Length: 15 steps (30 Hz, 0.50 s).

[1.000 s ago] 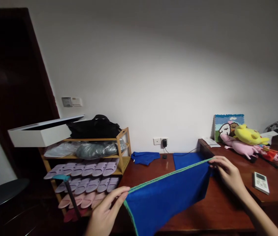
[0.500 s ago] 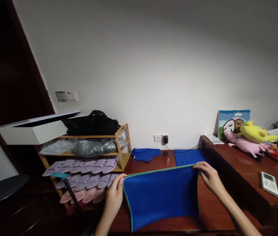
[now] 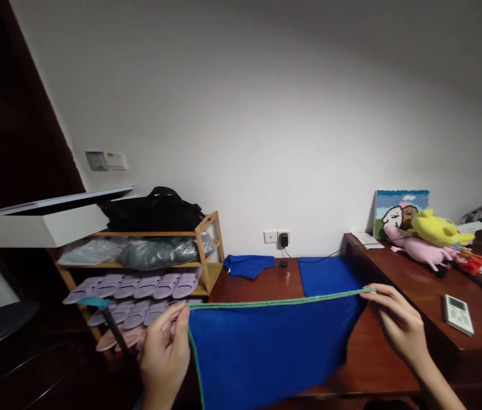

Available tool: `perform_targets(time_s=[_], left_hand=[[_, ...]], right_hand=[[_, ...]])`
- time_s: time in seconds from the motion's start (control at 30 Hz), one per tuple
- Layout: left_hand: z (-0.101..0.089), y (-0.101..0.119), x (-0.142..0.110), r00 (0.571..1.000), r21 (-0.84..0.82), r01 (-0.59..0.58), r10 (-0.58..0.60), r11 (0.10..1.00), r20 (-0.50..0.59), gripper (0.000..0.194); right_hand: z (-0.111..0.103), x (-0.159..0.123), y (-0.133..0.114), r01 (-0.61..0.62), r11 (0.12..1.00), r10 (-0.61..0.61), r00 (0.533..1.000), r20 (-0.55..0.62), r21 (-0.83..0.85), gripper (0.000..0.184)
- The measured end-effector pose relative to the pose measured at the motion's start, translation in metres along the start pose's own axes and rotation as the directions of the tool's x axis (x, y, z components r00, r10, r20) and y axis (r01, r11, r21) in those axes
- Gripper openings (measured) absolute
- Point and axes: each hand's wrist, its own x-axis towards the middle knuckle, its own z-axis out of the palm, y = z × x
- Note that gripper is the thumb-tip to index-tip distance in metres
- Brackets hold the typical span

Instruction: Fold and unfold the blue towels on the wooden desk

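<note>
- Holding green-edged blue cloth (image 3: 270, 353) up by its top corners, stretching top edge between both hands, in front of and over bench (image 3: 266, 291).
- Pinching top left corner with left hand (image 3: 166, 356), pressing grip together, thumb against fingers.
- Pinching top right corner with right hand (image 3: 400, 324), again pressing thumb and fingers together at the green trim.
- Letting cloth hang down, running out of view at lower left; can't tell whether touching bench.
- Looking past it to crumpled blue cloth (image 3: 247, 266) at back left of bench, and flat blue cloth (image 3: 328, 273) farther right.
- Seeing small black item (image 3: 283, 264) between those two, black plug (image 3: 284, 240) in wall socket above.
- Facing wooden rack (image 3: 203, 256) on left, with purple slippers (image 3: 147, 285) on shelves, black bag (image 3: 153, 212) and white box (image 3: 19, 229) on top.
- Having raised wooden surface (image 3: 420, 290) on right, with white handheld device (image 3: 458, 314), pink plush (image 3: 420, 247), yellow plush (image 3: 437, 229) partly over it, and dog picture (image 3: 400, 206) standing near wall.
</note>
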Motion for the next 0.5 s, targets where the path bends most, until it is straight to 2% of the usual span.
perform_targets(time_s=[0.13,0.2,0.3,0.37,0.5], left_hand=[[0.016,-0.01,0.012,0.995,0.047,-0.072,0.068,0.996,0.069,0.043],[0.032,-0.029,0.015,0.986,0.089,-0.108,0.095,0.99,0.134,0.043],[0.063,-0.073,0.011,0.96,0.144,-0.146,0.105,0.979,0.261,0.04],[0.086,-0.107,0.0,0.922,0.194,-0.143,0.06,0.971,0.382,0.034],[0.126,-0.169,-0.029,0.793,0.424,-0.16,-0.139,0.892,0.593,0.029]], right_hand=[[0.019,-0.005,0.016,-0.037,0.999,0.037,0.999,-0.01,-0.004,0.024],[0.039,-0.013,0.036,-0.08,0.997,0.08,0.997,0.016,0.008,0.024],[0.08,-0.031,0.077,-0.197,0.98,0.194,0.977,0.091,0.02,0.028],[0.112,-0.046,0.108,-0.275,0.961,0.27,0.95,0.157,0.012,0.031],[0.175,-0.082,0.164,-0.416,0.909,0.406,0.865,0.296,-0.033,0.034]])
